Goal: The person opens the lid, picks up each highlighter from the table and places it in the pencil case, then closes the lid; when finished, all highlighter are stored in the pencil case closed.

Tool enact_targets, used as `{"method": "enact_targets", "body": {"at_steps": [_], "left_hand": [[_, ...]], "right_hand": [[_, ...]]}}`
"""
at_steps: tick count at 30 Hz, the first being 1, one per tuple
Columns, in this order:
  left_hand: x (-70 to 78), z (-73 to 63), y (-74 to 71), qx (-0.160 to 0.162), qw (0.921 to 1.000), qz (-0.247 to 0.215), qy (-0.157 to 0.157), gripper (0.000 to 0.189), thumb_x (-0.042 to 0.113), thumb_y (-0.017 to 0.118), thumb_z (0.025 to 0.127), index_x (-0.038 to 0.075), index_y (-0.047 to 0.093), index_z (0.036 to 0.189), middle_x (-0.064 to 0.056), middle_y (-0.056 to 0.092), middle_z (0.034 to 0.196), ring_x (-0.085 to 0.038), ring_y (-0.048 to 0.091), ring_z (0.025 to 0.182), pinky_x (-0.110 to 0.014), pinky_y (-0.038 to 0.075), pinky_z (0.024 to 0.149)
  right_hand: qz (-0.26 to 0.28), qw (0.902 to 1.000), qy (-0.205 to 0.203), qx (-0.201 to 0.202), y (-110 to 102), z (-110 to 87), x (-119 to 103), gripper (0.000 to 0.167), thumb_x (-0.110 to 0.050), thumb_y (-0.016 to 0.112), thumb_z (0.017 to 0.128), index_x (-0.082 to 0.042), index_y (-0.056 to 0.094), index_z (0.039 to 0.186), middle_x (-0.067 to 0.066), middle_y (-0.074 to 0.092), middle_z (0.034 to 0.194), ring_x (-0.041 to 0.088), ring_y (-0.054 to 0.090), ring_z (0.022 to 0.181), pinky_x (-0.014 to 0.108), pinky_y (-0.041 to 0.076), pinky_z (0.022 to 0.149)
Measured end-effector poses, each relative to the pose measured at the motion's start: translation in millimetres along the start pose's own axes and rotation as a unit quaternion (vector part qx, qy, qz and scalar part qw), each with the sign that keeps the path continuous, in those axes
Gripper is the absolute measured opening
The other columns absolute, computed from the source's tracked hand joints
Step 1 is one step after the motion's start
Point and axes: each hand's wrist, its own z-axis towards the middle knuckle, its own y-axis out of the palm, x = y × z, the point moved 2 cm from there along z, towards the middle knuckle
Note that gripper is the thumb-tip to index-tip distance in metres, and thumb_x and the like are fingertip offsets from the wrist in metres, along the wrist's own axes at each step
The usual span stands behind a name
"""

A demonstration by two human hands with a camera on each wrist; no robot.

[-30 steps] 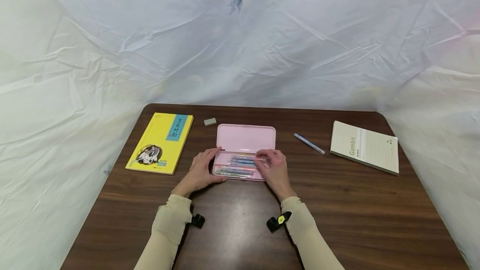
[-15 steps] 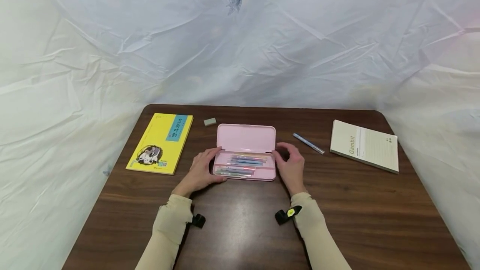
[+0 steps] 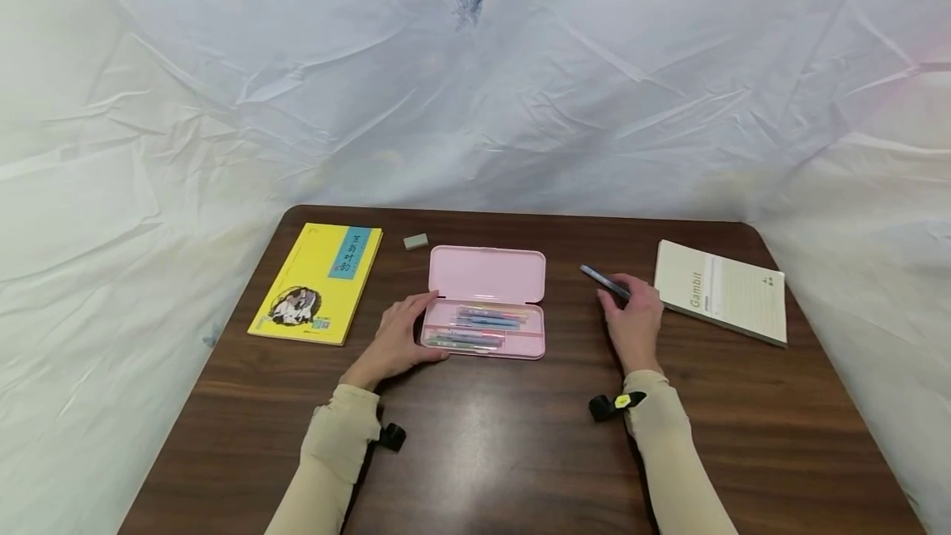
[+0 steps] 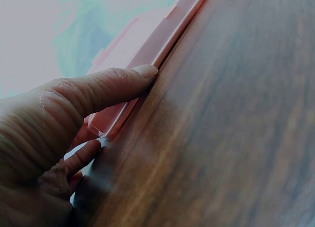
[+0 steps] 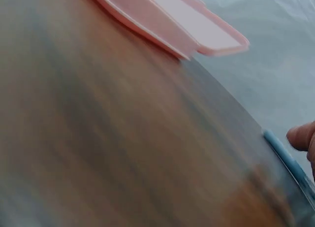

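A pink pencil case lies with its lid up at the table's middle, several pens in its tray. My left hand holds the case's left end. In the left wrist view the thumb presses the front edge of the case, other fingers around the corner. A blue pen lies to the right, its near end hidden under my right hand. Thumb and fingers are spread either side of the pen. In the right wrist view a fingertip hovers beside the pen.
A yellow book lies at the left, with a small grey eraser near the back. A cream notebook sits just right of my right hand. White sheeting hangs behind the dark wooden table.
My right hand has left the pens in the case, passed its right edge and moved right to the loose blue pen. My left hand has stayed on the case.
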Motion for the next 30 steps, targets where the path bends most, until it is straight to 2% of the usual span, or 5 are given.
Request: {"method": "enact_targets", "body": {"at_steps": [5, 10, 25, 30], "left_hand": [[1.1, 0.8, -2.3, -0.001, 1.0, 0.003, 0.0, 0.103, 0.046, 0.093, 0.079, 0.025, 0.038, 0.164, -0.006, 0.043, 0.161, -0.035, 0.035, 0.144, -0.063, 0.024, 0.122], [1.4, 1.8, -2.6, -0.006, 0.9999, 0.01, 0.005, 0.103, 0.047, 0.092, 0.08, 0.025, 0.038, 0.164, -0.007, 0.043, 0.162, -0.034, 0.036, 0.144, -0.062, 0.023, 0.122], [1.9, -0.3, -2.9, 0.001, 1.0, 0.006, 0.005, 0.104, 0.043, 0.094, 0.079, 0.023, 0.039, 0.164, -0.006, 0.045, 0.161, -0.033, 0.039, 0.143, -0.059, 0.022, 0.123], [0.4, 0.0, 0.1, 0.001, 0.9999, 0.004, 0.009, 0.103, 0.043, 0.094, 0.079, 0.024, 0.039, 0.164, -0.006, 0.045, 0.16, -0.033, 0.039, 0.142, -0.059, 0.022, 0.123]], "right_hand": [[-0.048, 0.9974, 0.039, -0.037, -4, 7.3, 10, 0.035, -0.009, 0.083, 0.091, 0.004, 0.069, 0.12, 0.028, 0.07, 0.116, 0.048, 0.054, 0.108, 0.064, 0.029, 0.109], [-0.063, 0.9942, 0.059, -0.065, -6, 8.3, 12, 0.03, -0.01, 0.081, 0.093, 0.003, 0.071, 0.119, 0.026, 0.073, 0.116, 0.048, 0.054, 0.111, 0.063, 0.025, 0.115], [-0.046, 0.9973, 0.042, -0.039, -3, 11.2, 14, 0.017, 0.0, 0.078, 0.092, 0.001, 0.077, 0.109, 0.024, 0.076, 0.106, 0.046, 0.059, 0.105, 0.061, 0.034, 0.108], [-0.043, 0.9969, 0.054, -0.038, -5, 9.7, 15, 0.016, -0.002, 0.078, 0.093, 0.0, 0.077, 0.109, 0.022, 0.076, 0.106, 0.045, 0.059, 0.106, 0.06, 0.037, 0.103]]}}
